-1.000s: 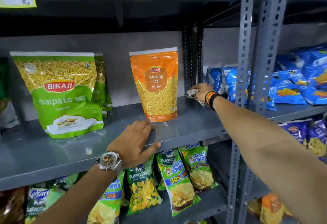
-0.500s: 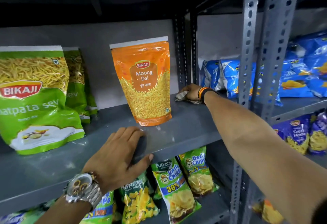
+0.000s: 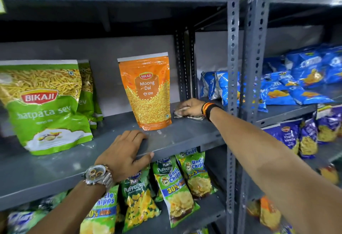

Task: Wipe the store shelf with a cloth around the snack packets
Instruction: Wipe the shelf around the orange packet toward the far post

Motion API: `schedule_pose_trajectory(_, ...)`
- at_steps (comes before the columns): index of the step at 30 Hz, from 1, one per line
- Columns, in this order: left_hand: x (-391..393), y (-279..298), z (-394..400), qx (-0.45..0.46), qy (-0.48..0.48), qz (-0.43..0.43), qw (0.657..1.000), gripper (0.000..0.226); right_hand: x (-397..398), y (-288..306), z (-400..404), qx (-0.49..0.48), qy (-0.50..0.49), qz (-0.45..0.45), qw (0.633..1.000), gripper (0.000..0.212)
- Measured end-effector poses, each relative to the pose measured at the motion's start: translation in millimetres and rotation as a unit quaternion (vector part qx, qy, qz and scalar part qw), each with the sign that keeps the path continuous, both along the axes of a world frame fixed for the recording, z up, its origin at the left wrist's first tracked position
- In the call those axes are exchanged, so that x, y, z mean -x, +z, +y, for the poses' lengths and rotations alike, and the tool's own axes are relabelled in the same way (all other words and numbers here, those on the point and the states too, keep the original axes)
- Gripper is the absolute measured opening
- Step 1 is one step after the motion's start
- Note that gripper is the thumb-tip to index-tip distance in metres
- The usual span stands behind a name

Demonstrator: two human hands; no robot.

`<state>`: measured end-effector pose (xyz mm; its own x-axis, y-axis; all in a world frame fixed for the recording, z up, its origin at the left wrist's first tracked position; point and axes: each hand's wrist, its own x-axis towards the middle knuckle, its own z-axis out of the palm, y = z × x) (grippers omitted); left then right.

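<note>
Looking down at a grey metal shelf (image 3: pixel 185 137) in a store, arms reaching in from below.

Standing upright at far left on the shelf: a large green packet (image 3: pixel 44 106) of sev, with a second green packet (image 3: pixel 88 93) tucked just behind it against the back wall.

Resting flat on the front edge of the shelf, near the middle: the left hand (image 3: pixel 125 152), palm down, fingers (image 3: pixel 137 137) spread loosely on top and thumb hooking under the lip, holding nothing else. Showing on that wrist: a metal watch (image 3: pixel 98 175).

Standing upright just beyond that hand: an orange packet (image 3: pixel 148 93) marked Moong Dal, not touching the hand.

Pressing down at the back of the shelf, just right of the orange packet and beside the rear upright: the right hand (image 3: pixel 190 107), curled over a pale crumpled cloth (image 3: pixel 183 114) and gripping it against the shelf surface. Poking out at the left and under the palm: edges of the cloth, close to the packet's lower right corner. Circling the wrist: coloured bands (image 3: pixel 207 108).

Rising right of that arm: two perforated posts (image 3: pixel 244 85). Lying heaped beyond them on the next shelf: blue packets (image 3: pixel 288 87).

Hanging over the lower shelf, beneath the hands: green and yellow chip bags (image 3: pixel 174 187).
</note>
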<state>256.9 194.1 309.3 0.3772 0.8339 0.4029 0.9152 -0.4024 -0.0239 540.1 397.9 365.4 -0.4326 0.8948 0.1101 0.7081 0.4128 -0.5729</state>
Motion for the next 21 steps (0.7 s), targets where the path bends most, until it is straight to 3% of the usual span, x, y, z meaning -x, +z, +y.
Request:
schedule_pose_trajectory(11, -2, 3, -3, 0.015, 0.017, 0.014, 1.000, 0.073, -51, 6, -167, 0.022, 0.162, 0.017, 0.986, 0.032)
schedule_pose_trajectory(15, -2, 4, -1, 0.012, 0.015, 0.017, 1.000, 0.072, -51, 27, -157, -0.055, 0.111, 0.108, 0.986, 0.032)
schedule_pose_trajectory(21, -2, 3, -3, 0.006, 0.016, 0.022, 1.000, 0.075, -5, 14, -109, -0.097, 0.031, 0.004, 0.995, 0.026)
